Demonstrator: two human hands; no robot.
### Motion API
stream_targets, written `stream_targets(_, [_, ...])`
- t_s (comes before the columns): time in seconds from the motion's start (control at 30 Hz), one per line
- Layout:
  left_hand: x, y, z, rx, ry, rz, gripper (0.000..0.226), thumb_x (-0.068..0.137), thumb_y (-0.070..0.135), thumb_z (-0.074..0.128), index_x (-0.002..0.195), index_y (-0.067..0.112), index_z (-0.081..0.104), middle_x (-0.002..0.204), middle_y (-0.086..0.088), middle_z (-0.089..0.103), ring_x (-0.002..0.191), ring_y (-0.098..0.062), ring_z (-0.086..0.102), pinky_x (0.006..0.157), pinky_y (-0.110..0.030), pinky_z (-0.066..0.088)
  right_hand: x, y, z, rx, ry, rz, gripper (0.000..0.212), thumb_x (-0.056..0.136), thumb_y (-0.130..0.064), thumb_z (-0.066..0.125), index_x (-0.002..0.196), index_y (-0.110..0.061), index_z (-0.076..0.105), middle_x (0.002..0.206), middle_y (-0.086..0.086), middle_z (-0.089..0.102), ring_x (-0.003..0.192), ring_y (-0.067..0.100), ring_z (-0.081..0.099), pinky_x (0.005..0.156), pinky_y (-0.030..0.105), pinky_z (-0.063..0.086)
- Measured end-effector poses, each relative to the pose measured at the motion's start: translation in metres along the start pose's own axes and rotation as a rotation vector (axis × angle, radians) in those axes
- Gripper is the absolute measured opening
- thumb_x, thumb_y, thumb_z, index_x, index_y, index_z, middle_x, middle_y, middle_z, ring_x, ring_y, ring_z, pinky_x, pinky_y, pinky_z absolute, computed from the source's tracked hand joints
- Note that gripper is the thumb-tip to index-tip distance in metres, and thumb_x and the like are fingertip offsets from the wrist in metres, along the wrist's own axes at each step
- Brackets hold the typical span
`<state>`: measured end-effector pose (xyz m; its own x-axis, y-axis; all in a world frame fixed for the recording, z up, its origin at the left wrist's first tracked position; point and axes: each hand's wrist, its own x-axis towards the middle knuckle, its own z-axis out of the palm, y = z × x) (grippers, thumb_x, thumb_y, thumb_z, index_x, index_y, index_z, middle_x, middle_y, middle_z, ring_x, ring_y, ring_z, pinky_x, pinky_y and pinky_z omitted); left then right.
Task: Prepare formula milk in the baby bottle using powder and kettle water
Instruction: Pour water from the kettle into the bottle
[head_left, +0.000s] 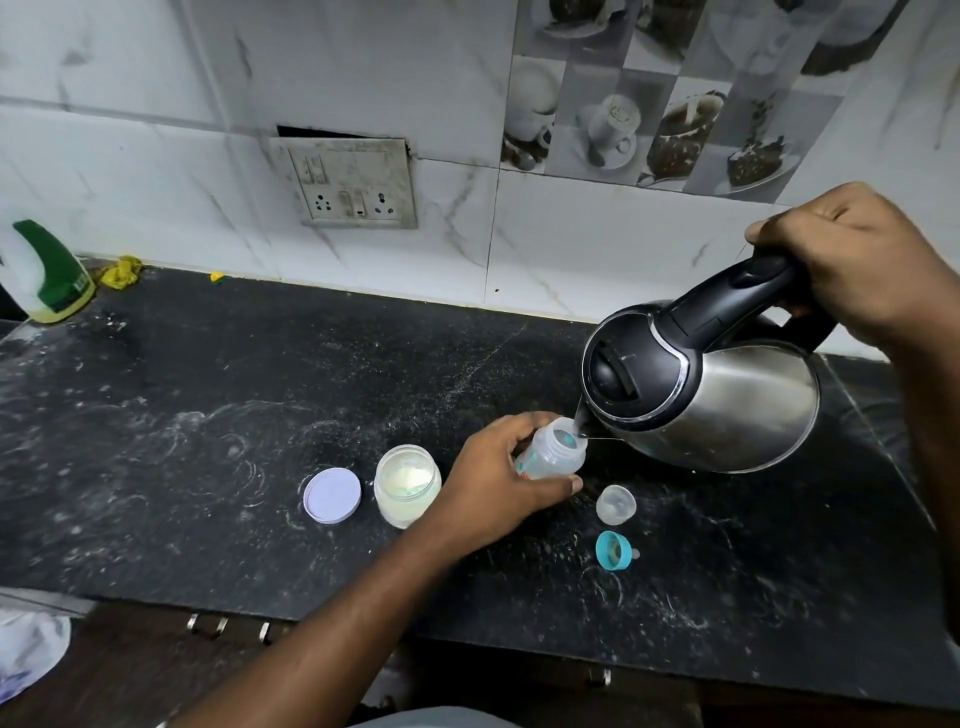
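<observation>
My left hand (506, 467) grips the clear baby bottle (558, 454), which stands uncapped on the black counter (260, 415). My right hand (862, 265) holds the black handle of the steel kettle (727, 400), tilted so its spout sits over the bottle's mouth. An open jar of pale powder (407, 486) stands just left of my left hand, with its lilac lid (332, 494) lying beside it. The clear bottle cap (615, 504) and the teal ring with teat (615, 551) lie on the counter right of the bottle.
A green-and-white spray bottle (49, 273) leans at the far left by the wall, next to a yellow scrap (122, 270). A switch and socket plate (353, 182) is set in the tiled wall. The counter's front edge runs above the drawer handles (228, 626).
</observation>
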<state>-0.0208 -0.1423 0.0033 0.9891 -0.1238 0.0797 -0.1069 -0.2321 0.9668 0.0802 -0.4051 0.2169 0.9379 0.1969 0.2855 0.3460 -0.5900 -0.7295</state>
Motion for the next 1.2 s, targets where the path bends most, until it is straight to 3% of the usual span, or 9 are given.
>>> stream_targets(0.27, [-0.001,-0.002,-0.001,0.01,-0.004,-0.009,0.063,0.075,0.039,0.096,0.133,0.036,0.071,0.125,0.011,0.074,0.116,-0.008,0.071,0.106,-0.043,0.058,0.006,0.003,0.001,-0.094,0.001,-0.017,0.047,0.084,-0.042,0.058,0.056,-0.005,0.059,0.036,0.003,0.042,0.035,0.017,0.037,0.037,0.019,0.031])
stream_targets(0.5, [0.001,-0.004,-0.001,0.028,0.018,0.001,0.059,0.074,0.041,0.096,0.127,0.047,0.069,0.124,0.014,0.074,0.115,-0.005,0.07,0.106,-0.038,0.057,0.008,0.003,0.0,-0.106,-0.001,-0.013,0.045,0.085,-0.041,0.058,0.055,-0.008,0.059,0.035,0.002,0.043,0.034,0.015,0.037,0.036,0.017,0.03])
stream_targets(0.7, [0.002,-0.009,0.0,0.049,0.011,-0.017,0.063,0.074,0.044,0.095,0.132,0.04,0.07,0.126,0.015,0.073,0.117,-0.007,0.069,0.107,-0.044,0.057,0.007,0.0,-0.001,-0.131,-0.013,-0.028,0.045,0.087,-0.039,0.057,0.052,-0.011,0.059,0.035,0.002,0.044,0.033,0.012,0.038,0.036,0.015,0.031])
stream_targets(1.2, [0.002,-0.012,0.0,0.041,0.015,-0.027,0.063,0.071,0.049,0.093,0.129,0.043,0.069,0.126,0.015,0.073,0.117,-0.007,0.07,0.107,-0.044,0.057,0.006,-0.009,-0.002,-0.148,-0.026,-0.038,0.046,0.088,-0.036,0.056,0.05,-0.012,0.06,0.035,0.003,0.047,0.031,0.01,0.037,0.037,0.014,0.03])
